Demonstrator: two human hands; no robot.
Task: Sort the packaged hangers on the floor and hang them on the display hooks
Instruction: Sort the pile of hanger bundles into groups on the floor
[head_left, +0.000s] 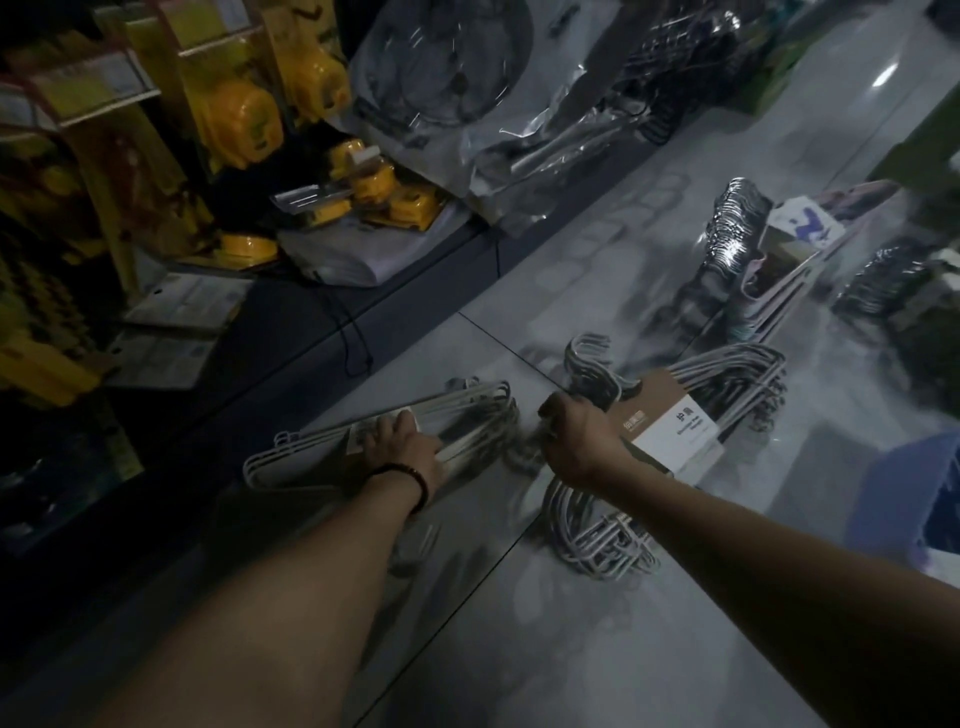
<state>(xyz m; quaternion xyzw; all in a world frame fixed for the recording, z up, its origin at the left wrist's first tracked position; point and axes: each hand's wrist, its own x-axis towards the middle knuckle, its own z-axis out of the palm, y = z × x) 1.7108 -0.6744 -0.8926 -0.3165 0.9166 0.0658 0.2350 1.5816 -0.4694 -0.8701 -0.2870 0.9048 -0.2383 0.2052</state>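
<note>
Two bundles of white hangers lie on the glossy tiled floor. My left hand (402, 449) grips the left hanger bundle (467, 415) across its middle, over a small paper label. My right hand (576, 441) is curled round the hooks of the right hanger bundle (737, 379), which carries a brown-and-white cardboard sleeve (670, 426). That bundle's lower loops (597, 545) show beneath my right forearm. Further hanger packs with printed cards (769, 254) stand at the right rear. No display hooks are plainly visible.
A dark shelf base (363, 306) runs along the left, holding yellow packaged goods (244, 119) and plastic-wrapped wire items (519, 135). A blue bin (914, 493) sits at the right edge. A dark cable (353, 332) hangs over the shelf base.
</note>
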